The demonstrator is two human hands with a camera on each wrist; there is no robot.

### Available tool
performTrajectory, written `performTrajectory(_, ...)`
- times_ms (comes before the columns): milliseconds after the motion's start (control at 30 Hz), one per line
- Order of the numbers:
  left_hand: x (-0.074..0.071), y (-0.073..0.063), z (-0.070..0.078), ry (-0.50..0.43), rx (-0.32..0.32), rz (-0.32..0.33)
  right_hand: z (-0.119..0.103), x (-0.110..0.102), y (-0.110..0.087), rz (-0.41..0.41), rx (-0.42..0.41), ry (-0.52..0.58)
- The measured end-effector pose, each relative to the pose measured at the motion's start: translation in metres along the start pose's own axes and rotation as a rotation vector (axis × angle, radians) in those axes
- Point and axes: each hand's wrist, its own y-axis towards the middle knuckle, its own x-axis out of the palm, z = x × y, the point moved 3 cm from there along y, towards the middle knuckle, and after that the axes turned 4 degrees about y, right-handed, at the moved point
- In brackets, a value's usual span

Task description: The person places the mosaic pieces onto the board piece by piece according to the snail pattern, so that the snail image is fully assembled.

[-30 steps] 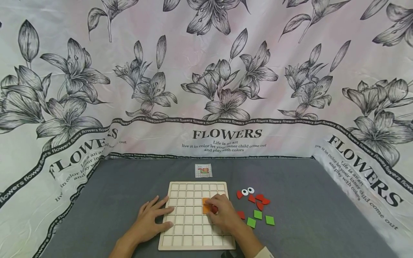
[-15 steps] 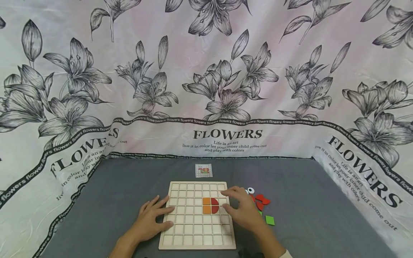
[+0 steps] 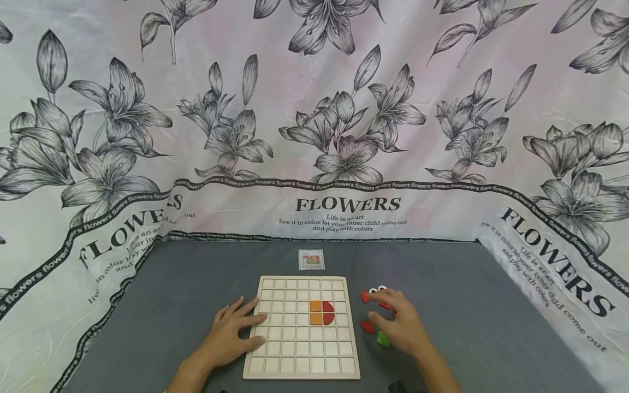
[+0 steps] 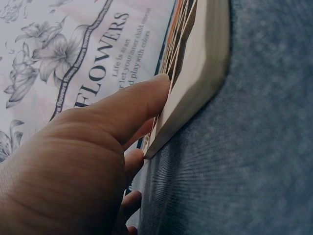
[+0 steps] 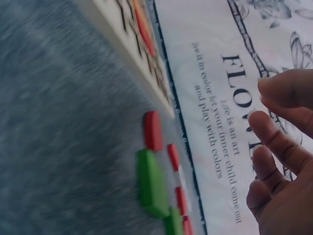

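White discs [image 3: 382, 287] partly hidden — card [image 3: 312, 260] too small to read.

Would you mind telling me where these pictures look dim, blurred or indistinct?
Head view: fairly even light, board clear, details on the small card indistinct; left wrist view: dimmer, tabletop soft at right; right wrist view: tabletop blurry, nearest green piece soft-edged.

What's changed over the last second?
The right hand has moved right from the red quarter-circles, off the wooden grid board, to the loose pieces, holding nothing. The left hand stays on the board's left edge; the orange squares stay put.
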Motion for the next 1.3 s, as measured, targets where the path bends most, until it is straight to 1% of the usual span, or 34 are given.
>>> performTrajectory(100,0.000,0.000,0.000,0.002,0.002,0.000,0.006,0.002,-0.004,0.000,0.008,-0.009)
performTrajectory(200,-0.001,0.000,0.001,0.003,0.007,-0.001,0.012,0.005,-0.007,0.001,-0.002,-0.014)
performTrajectory(300,-0.001,0.000,0.000,0.002,0.008,-0.004,0.017,0.007,-0.009,0.002,-0.035,-0.032)
performTrajectory(433,0.000,0.000,0.000,-0.003,0.009,-0.007,0.020,0.012,-0.013,-0.026,-0.094,-0.060)
performTrajectory(467,0.000,0.000,0.001,-0.004,0.011,-0.007,0.021,0.013,-0.014,-0.039,-0.093,-0.069)
performTrajectory(533,0.000,0.000,0.001,-0.004,0.011,-0.007,0.022,0.015,-0.016,-0.065,-0.061,-0.085)
performTrajectory(600,0.001,0.000,0.000,-0.001,0.010,-0.005,0.024,0.016,-0.017,-0.094,-0.006,-0.095)
performTrajectory(700,0.001,0.000,0.000,0.001,0.005,-0.004,0.026,0.018,-0.017,-0.142,0.113,-0.128)
performTrajectory(800,0.000,0.000,0.001,0.002,0.004,-0.001,0.027,0.019,-0.017,-0.177,0.160,-0.159)
performTrajectory(867,0.000,0.000,0.001,0.004,0.004,0.000,0.027,0.020,-0.017,-0.191,0.167,-0.180)
performTrajectory(1000,0.000,0.000,0.001,0.004,0.003,0.001,0.027,0.022,-0.016,-0.201,0.150,-0.216)
performTrajectory(1200,0.000,0.000,0.001,0.009,-0.001,0.007,0.027,0.023,-0.017,-0.204,0.150,-0.213)
performTrajectory(1300,0.000,0.000,0.002,0.011,0.004,0.007,0.026,0.023,-0.018,-0.212,0.135,-0.221)
